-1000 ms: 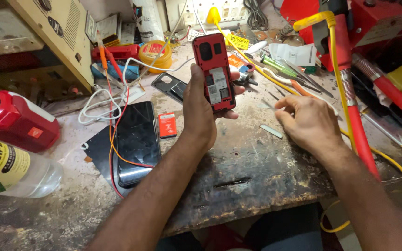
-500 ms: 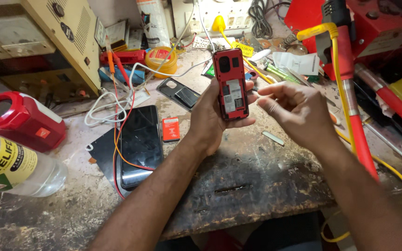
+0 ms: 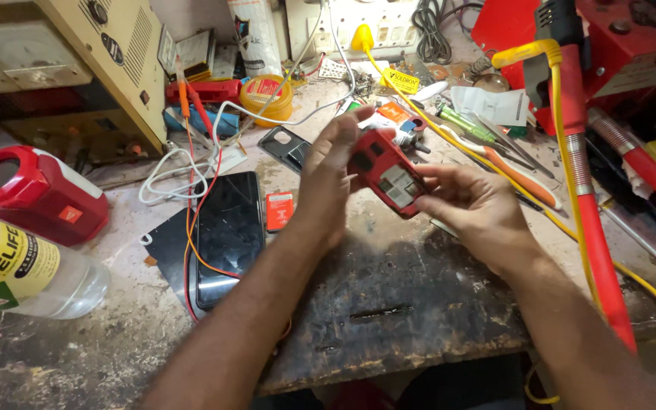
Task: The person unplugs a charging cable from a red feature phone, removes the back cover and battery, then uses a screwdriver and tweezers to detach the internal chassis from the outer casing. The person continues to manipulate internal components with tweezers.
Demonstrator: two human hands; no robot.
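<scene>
A small red phone (image 3: 386,174) with its back cover off is held above the worn workbench (image 3: 389,304), tilted, its open battery bay facing me. My left hand (image 3: 329,182) grips its upper left side. My right hand (image 3: 474,203) holds its lower right end, fingers under and beside the body. A black smartphone (image 3: 229,228) lies face up to the left of my left forearm, with orange and red wires (image 3: 191,190) draped across it. A small red battery-like part (image 3: 279,210) lies beside it.
A red speaker (image 3: 32,193) and a clear plastic bottle (image 3: 24,269) sit at left. A beige metal unit (image 3: 77,53) stands back left. Screwdrivers and tweezers (image 3: 495,144), a yellow tin (image 3: 266,97) and a black phone cover (image 3: 288,148) litter the back. A red tool with a yellow cable (image 3: 578,175) stands right.
The red phone has come down from upright to a tilted position. My right hand, which was off it at first, now holds its lower end together with my left hand.
</scene>
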